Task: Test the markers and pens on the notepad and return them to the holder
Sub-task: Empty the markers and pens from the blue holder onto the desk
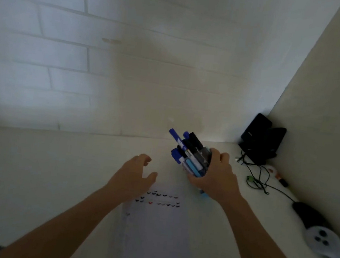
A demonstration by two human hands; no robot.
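Hands: the right hand (216, 176) is wrapped round the clear holder (203, 156), fingers over its far side and thumb on the near side. It holds the holder tilted to the left, beyond the upper right corner of the notepad (157, 233). Whether the holder base touches the bench (54, 168) cannot be confirmed. The left hand (132, 173) holds nothing. Its fingers are loosely curled and spread, and it hovers over the notepad's upper left corner, apart from the holder.

Holder contents: a tight bundle of markers and pens (185, 152), with blue and black caps pointing up and left. A light blue piece (202, 193) shows just below the heel of the right hand. Whether it is a loose pen or part of the holder cannot be determined.

Notepad: flat on the bench in front of the person. Two rows of small test marks (159, 199), mostly dark with one red, run across its top.

Progress (judgement): the marks and the full holder indicate that testing is largely or wholly complete and the pens are back in place. No pen is seen lying on the page. Remaining steps: set the holder upright on the bench, release it, and account for the light blue piece.

Surroundings: black devices (263, 139) stand in the right corner, with cables (260, 179) trailing from them. A white controller (322, 237) lies near the right edge.
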